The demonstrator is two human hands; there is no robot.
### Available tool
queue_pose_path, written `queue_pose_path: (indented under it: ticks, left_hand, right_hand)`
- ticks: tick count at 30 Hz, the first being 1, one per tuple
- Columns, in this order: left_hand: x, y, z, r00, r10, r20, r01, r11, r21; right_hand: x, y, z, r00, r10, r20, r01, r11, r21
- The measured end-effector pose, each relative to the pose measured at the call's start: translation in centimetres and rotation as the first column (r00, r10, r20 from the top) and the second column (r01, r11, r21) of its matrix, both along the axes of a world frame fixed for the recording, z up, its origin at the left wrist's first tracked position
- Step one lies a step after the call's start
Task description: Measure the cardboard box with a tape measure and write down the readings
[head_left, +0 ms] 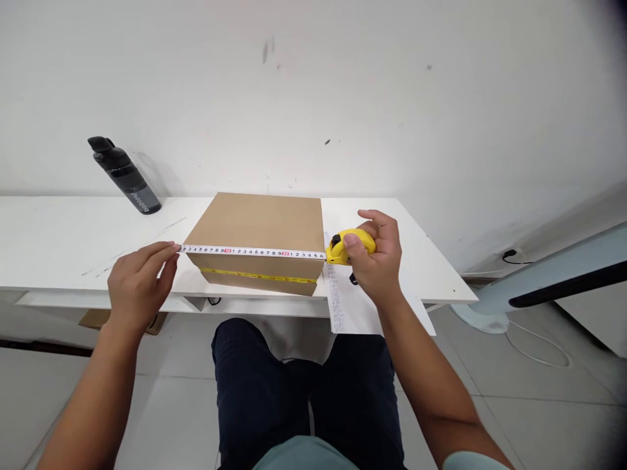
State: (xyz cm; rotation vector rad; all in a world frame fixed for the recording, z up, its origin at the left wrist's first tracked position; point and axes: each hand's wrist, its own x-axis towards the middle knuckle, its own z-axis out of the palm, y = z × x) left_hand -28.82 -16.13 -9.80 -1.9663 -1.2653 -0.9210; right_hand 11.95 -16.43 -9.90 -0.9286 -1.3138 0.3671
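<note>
A brown cardboard box (264,219) rests on the white table, a strip of yellow tape running across its front side. Along the box's near top edge stretches the white blade of a tape measure (351,247) with a yellow case. My left hand (141,282) pinches the blade's free end just off the box's left corner. Around the yellow case, at the box's right corner, the fingers of my right hand (379,258) are closed, the thumb on top and the index finger raised. Under my right hand lies a sheet of paper (357,310) with handwriting, partly hidden by the hand.
A dark bottle (128,176) stands at the back left of the white table (63,241), near the wall. The paper overhangs the front edge. On the right, a pale blue column-like appliance (553,281) stands on the floor with its cable. My legs are below the table edge.
</note>
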Motion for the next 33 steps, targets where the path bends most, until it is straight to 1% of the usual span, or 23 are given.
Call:
queue_pose_path:
  ticks: [2,6,11,14,17,19,21,23,26,30,33]
  left_hand:
    - [0.4,-0.5,0.4,0.995,-0.001,-0.098,0.002,1.000,0.015]
    - [0.7,-0.8,0.7,0.984,0.023,-0.178,-0.021,1.000,0.014]
    - [0.7,0.3,1.2,0.973,-0.002,-0.232,0.038,0.988,0.149]
    - [0.6,1.4,1.5,0.973,0.020,-0.231,0.027,0.980,0.198]
    - [0.5,2.5,1.7,0.982,0.067,-0.179,-0.034,0.982,0.185]
    - [0.3,3.2,1.5,0.991,0.097,-0.098,-0.085,0.989,0.119]
    - [0.2,3.6,1.1,0.994,0.107,0.000,-0.107,0.993,0.045]
    - [0.2,3.8,0.6,0.993,0.095,0.076,-0.095,0.995,-0.003]
    - [0.5,3.6,0.0,0.990,0.055,0.129,-0.050,0.998,-0.041]
    - [1.4,2.6,0.1,0.977,0.000,0.214,0.019,0.996,-0.087]
    - [2.0,1.8,0.4,0.970,-0.034,0.241,0.065,0.990,-0.122]
  right_hand:
    - [-0.2,0.1,0.2,1.000,-0.002,0.005,0.001,1.000,0.021]
    - [-0.2,0.2,0.1,1.000,-0.005,0.006,0.004,0.999,0.032]
    - [-0.1,0.2,0.0,0.999,-0.019,0.038,0.019,1.000,0.024]
    - [-0.1,0.2,0.1,0.999,-0.014,0.047,0.014,1.000,0.014]
    - [0.0,0.2,0.1,0.997,-0.026,0.067,0.026,1.000,-0.005]
    - [0.1,0.2,0.1,0.997,-0.039,0.069,0.040,0.999,-0.010]
    - [0.2,0.3,0.1,0.997,-0.048,0.060,0.049,0.999,-0.014]
    - [0.5,0.3,0.1,0.998,-0.056,0.042,0.057,0.998,-0.017]
    - [0.7,0.2,-0.1,0.998,-0.063,0.016,0.063,0.998,-0.009]
    - [0.4,0.2,0.0,0.998,-0.065,0.023,0.065,0.998,0.006]
    - [-0.1,0.3,0.2,0.998,-0.053,0.043,0.053,0.998,0.016]
